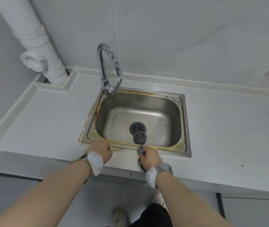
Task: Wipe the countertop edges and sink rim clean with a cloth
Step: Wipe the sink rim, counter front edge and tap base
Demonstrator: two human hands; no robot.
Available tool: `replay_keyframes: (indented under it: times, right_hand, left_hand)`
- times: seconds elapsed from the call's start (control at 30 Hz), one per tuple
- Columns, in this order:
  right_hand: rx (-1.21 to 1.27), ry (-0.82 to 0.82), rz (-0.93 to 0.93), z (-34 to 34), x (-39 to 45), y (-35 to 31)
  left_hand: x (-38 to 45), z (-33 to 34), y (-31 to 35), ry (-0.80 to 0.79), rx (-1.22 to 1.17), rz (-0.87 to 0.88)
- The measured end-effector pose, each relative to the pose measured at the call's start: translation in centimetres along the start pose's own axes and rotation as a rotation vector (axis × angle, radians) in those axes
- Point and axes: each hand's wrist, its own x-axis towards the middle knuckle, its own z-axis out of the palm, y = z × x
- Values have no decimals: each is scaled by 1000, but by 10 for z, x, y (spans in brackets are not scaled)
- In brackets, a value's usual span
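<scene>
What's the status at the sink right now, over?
Right hand grips grey cloth at sink rim front edge. Left hand curled beside it, nothing seen held. Rusty stains on rim. Strainer loose in basin, not in the way.

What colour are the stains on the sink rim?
Orange-brown, rust-like, along the sink rim; head view.
</scene>
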Motion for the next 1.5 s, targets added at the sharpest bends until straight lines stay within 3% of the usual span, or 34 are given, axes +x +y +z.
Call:
replay_keyframes:
  times: [0.27, 0.43, 0.57, 1.0, 1.1, 1.3, 1.5]
  right_hand:
    - [-13, 162, 259, -92, -33, 112]
    - [-73, 85, 299, -106, -25, 122]
    - [-151, 87, 204, -100, -33, 118]
    - [-203, -268, -159, -48, 12, 10]
    - [-229, -286, -233, -42, 17, 0]
    - [-344, -237, -327, -75, 10, 42]
    - [-393, -95, -247, -122, -15, 129]
  left_hand:
    - [-20, 25, 43, -146, -26, 43]
    - [-19, 21, 71, -111, -94, 49]
    - [-11, 16, 83, -75, -167, 29]
    - [-1, 20, 90, 15, -257, -107]
    - [1, 12, 86, 72, -272, -139]
    - [1, -2, 88, 99, -259, -171]
    - [15, -8, 116, 65, -220, -104]
